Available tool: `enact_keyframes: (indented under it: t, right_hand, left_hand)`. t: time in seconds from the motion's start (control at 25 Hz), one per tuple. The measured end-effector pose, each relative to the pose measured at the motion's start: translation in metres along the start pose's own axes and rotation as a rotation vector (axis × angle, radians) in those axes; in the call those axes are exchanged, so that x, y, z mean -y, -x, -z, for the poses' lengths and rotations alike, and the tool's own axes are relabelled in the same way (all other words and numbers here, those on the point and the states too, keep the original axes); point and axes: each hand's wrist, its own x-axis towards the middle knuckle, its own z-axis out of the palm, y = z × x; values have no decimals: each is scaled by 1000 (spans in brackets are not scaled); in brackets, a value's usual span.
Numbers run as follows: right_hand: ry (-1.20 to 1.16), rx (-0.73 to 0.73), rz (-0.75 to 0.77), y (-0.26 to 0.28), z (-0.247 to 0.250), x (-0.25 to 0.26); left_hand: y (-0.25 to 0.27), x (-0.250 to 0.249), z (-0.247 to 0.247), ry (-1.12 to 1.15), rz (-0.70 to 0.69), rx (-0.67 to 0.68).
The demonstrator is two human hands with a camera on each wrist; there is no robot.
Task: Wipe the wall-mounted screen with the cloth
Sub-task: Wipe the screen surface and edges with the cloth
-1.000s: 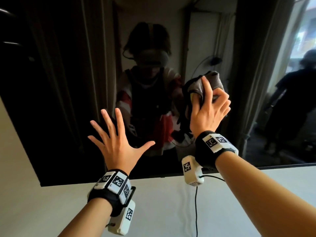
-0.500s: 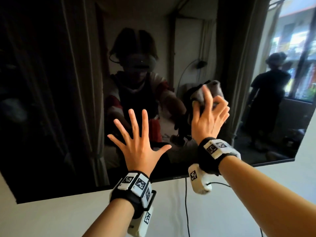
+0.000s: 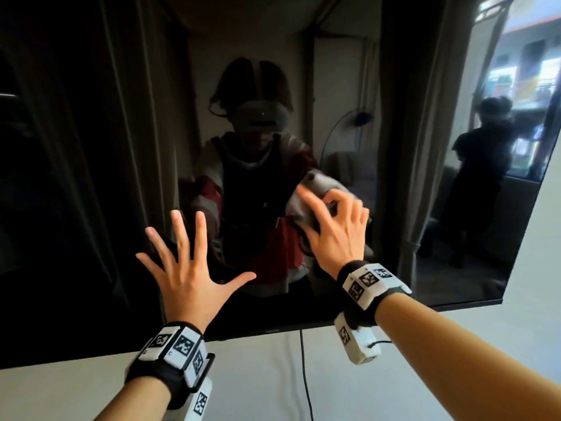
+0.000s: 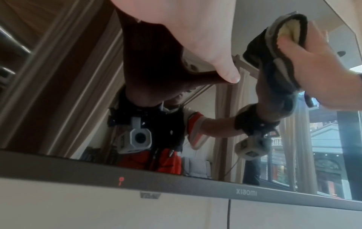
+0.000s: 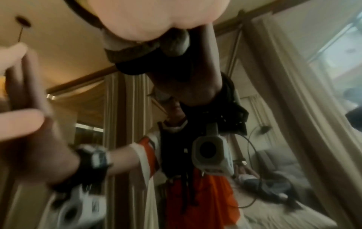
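1. The wall-mounted screen (image 3: pixel 91 177), a large, dark, glossy panel in a thin grey frame, hangs on a pale wall (image 3: pixel 258 375) with a black cable (image 3: pixel 305 375) dropping from its lower edge.
2. The right hand (image 3: pixel 334 232) holds a bunched grey cloth with a yellow inner face (image 4: pixel 274 51) against the glass a little right of the screen's middle. Its fingers are curled over the wad, gripping it while pressing it to the panel.
3. The left hand (image 3: pixel 188 268) holds nothing. Its fingers are spread wide and straight, and the left wrist view shows the thumb tip touching the glass, so it seems to brace on the lower middle of the screen.
4. Progress is hard to judge: the glass reflects the room sharply everywhere, and no streaks or dust show to mark wiped from unwiped areas.
5. With the cloth at mid-height near the centre, I judge the wiping to be under way, not finished. The far left, the top strip and the right edge probably remain to be covered.
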Motion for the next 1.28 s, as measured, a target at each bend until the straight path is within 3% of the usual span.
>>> enact_keyframes:
  t: [0.12, 0.16, 0.32, 0.36, 0.4, 0.52, 0.56, 0.6, 0.72, 0.76, 0.88, 0.92, 0.96, 1.08, 1.12, 1.24, 1.28]
  right_hand:
    - [-76, -190, -448, -27, 8, -33]
    - [-74, -193, -470, -24, 10, -36]
    - [-23, 14, -56, 14, 10, -33]
    - [-15, 25, -18, 10, 14, -43]
    - [-8, 0, -55, 2, 17, -55]
    - [-72, -155, -385, -16, 24, -79]
    - [-82, -167, -411, -13, 24, -78]
    - [-66, -146, -358, -4, 21, -76]
    - [-2, 8, 21, 12, 25, -87]
    - [20, -8, 28, 5, 28, -103]
    - [-42, -188, -395, -10, 34, -136]
    - [-47, -205, -437, -3, 33, -134]
    - [-29, -171, -374, 10, 29, -127]
    - [-2, 42, 78, 38, 33, -126]
    - [13, 32, 86, 30, 36, -141]
    - [-29, -158, -341, 1, 43, -172]
    - [-45, -179, -413, 1, 43, -173]
  left_hand:
    - [1, -6, 5, 23, 40, 10]
    - [2, -14, 8, 44, 59, 18]
    - [3, -79, 8, 57, -55, 44]
    - [3, -99, 3, 57, -78, 50]
    - [3, -117, -2, 71, -75, 57]
    - [4, -144, -16, 120, 18, 65]
    - [4, -145, -19, 118, 35, 60]
    - [5, -145, -21, 108, 38, 52]
    - [5, -143, -25, 73, 16, 20]
    - [5, -142, -27, 60, 15, 10]
    - [6, -142, -29, 24, 14, 4]
    - [6, -141, -29, 19, 11, 7]
    - [6, -141, -29, 16, 11, 5]
    - [7, -142, -30, 22, 11, -1]
    - [7, -142, -31, 19, 11, -5]
    - [7, -141, -30, 2, 11, -14]
    - [6, -142, -29, 2, 18, -15]
